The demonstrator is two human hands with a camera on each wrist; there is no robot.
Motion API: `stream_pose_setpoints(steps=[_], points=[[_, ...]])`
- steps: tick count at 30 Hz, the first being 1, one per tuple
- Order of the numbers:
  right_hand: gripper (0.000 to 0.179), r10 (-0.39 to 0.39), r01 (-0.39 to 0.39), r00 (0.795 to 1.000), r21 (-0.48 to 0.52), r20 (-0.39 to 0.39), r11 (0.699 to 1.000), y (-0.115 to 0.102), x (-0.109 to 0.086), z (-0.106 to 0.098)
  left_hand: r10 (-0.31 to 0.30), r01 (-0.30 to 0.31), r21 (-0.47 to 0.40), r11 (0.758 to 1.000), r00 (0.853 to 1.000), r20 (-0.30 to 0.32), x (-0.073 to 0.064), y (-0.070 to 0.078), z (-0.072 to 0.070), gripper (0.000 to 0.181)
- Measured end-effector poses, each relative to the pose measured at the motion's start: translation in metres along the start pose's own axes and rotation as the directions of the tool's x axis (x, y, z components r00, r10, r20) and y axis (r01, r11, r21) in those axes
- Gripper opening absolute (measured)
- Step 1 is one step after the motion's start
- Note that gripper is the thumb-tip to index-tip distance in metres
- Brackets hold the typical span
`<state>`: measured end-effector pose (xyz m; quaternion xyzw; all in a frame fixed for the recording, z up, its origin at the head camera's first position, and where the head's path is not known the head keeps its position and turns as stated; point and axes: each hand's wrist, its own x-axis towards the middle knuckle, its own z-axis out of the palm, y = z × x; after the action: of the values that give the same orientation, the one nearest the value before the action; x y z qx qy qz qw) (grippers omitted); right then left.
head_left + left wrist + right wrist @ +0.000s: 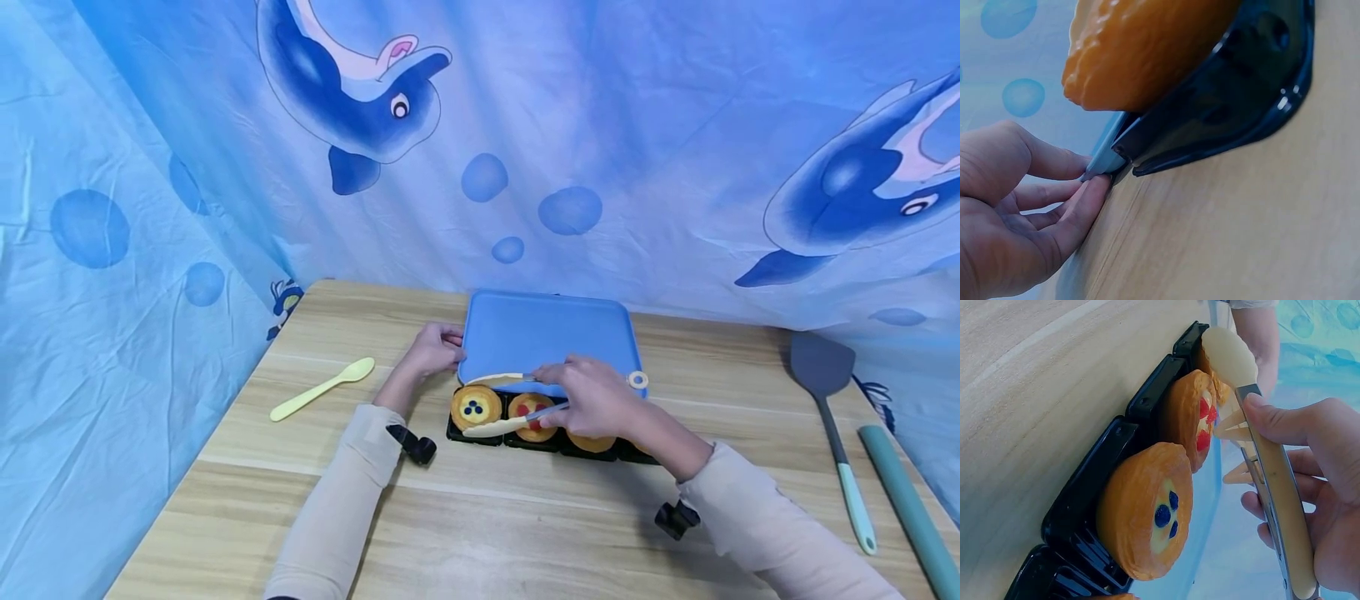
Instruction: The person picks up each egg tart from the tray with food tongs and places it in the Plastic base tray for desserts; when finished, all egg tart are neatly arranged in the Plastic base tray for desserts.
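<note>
My left hand (437,350) pinches the left rim of a blue tray (551,333) between thumb and fingers, clearly seen in the left wrist view. Cream-tipped tongs (1275,500) are in my right hand (592,396), thumb on one arm and fingers on the other. Their spread tips lie on either side of the leftmost tart (480,407), a golden one topped with blueberries. It sits in the end cup of a black compartmented container (517,442) along the tray's front edge. A tart with red fruit (1188,415) is beside it, with further tarts partly hidden under my right hand.
A pale yellow spoon (322,390) lies on the wooden table (480,517) at left. A grey spatula with a mint handle (832,408) and a green rod (911,508) lie at the right. A blue dolphin-print curtain (600,125) hangs behind the table.
</note>
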<state>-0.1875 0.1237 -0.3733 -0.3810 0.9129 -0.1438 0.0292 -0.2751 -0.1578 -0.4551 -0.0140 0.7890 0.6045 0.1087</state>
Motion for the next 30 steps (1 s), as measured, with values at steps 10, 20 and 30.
stream_pose_setpoints(steps=[10,20,30], points=[[0.085,0.029,-0.03,1.0,0.139,0.009,0.99,0.001,-0.013,-0.014,-0.006,0.006,-0.005,1.0,1.0,0.006,0.0,0.003,0.001,0.046],[0.093,0.196,-0.161,0.964,0.192,-0.178,0.968,0.032,-0.051,-0.026,-0.007,0.007,0.012,1.0,1.0,0.004,-0.001,0.003,0.001,0.047],[0.094,0.512,-0.456,0.797,0.236,-0.321,0.858,0.087,-0.114,-0.031,-0.006,0.006,0.023,1.0,1.0,-0.003,-0.002,0.0,0.002,0.046]])
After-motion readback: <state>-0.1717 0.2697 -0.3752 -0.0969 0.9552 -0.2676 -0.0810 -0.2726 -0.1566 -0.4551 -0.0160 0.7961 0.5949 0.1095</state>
